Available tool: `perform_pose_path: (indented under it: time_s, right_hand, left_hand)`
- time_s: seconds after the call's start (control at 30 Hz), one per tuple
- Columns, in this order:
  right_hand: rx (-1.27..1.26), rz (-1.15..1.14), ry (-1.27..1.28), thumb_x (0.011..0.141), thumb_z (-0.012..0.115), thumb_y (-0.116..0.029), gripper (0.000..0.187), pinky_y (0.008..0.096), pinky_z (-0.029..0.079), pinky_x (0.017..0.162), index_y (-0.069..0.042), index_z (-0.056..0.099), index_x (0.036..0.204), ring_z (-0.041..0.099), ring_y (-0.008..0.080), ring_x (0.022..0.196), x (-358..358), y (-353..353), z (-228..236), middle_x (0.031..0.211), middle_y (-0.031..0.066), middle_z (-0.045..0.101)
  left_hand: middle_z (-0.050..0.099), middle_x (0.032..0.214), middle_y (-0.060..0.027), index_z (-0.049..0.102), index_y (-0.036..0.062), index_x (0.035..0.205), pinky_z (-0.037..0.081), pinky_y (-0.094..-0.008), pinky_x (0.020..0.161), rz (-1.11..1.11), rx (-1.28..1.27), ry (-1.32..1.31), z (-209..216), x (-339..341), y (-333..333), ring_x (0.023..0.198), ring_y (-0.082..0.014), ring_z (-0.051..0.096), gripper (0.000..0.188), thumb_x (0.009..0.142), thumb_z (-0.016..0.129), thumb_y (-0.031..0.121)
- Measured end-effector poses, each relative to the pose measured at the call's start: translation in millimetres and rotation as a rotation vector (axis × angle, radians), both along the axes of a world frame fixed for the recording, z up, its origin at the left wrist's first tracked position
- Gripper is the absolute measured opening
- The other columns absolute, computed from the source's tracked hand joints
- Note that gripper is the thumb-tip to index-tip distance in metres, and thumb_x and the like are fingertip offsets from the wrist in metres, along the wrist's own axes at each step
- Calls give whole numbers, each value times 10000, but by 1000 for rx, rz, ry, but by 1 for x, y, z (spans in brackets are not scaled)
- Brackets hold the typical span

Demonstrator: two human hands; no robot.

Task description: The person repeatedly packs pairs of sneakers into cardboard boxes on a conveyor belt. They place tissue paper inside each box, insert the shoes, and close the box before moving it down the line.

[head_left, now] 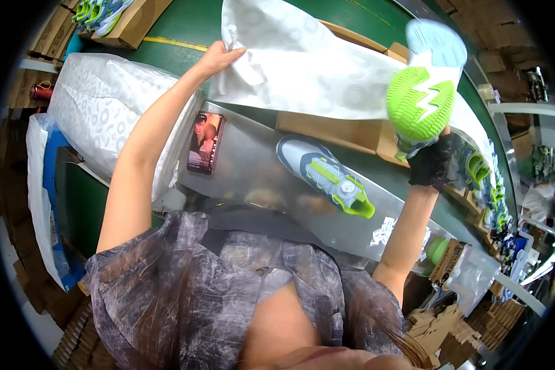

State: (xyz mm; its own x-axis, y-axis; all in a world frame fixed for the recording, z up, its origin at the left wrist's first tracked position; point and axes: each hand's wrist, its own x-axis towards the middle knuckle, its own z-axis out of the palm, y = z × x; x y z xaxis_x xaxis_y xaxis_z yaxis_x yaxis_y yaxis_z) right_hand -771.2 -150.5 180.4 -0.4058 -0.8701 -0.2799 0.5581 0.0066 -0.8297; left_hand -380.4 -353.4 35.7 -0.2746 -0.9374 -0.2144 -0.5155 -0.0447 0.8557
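Observation:
My left hand (pixel 223 58) is closed on the near-left corner of a white printed sheet of tissue paper (pixel 283 68). The sheet stretches to the right across an open brown shoebox (pixel 330 131), hiding much of it. On the right, my right hand (pixel 431 161), in a black glove, grips a sneaker (pixel 422 92) by its heel end. Its lime green and light blue sole faces me, over the paper's right part. A matching sneaker (pixel 324 176) in pale blue and lime lies on the metal ledge (pixel 253 160) between my arms, apart from both hands.
A phone (pixel 205 143) playing video lies on the ledge's left part. A thick stack of tissue paper (pixel 114 105) is beyond my left forearm. White labels (pixel 383 231) lie near my right forearm. More sneakers (pixel 499 197) line the green belt (pixel 188 24) at right.

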Motion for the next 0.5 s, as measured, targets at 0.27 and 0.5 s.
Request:
perform_pose_path:
  time_s: [0.27,0.5]
  right_hand:
    - [315,-221,44,841,502,-308,375,363,462,819,-68,518,1129,573,213,934,-59,-3,-67,1057,70,588]
    - [185,154,285,753,646,-295,430,316,466,739,-8,553,1060,582,195,822,31,-63,-60,951,73,603]
  left_hand:
    - [621,793,-67,602,-52,942,469,-271,647,19,52,169,-15,14,6,704,-126,569,401,777,631,312]
    - [606,939,-90,551,-44,1029,487,-264,684,101,81,64,31,27,-19,769,-124,585,435,830,557,342]
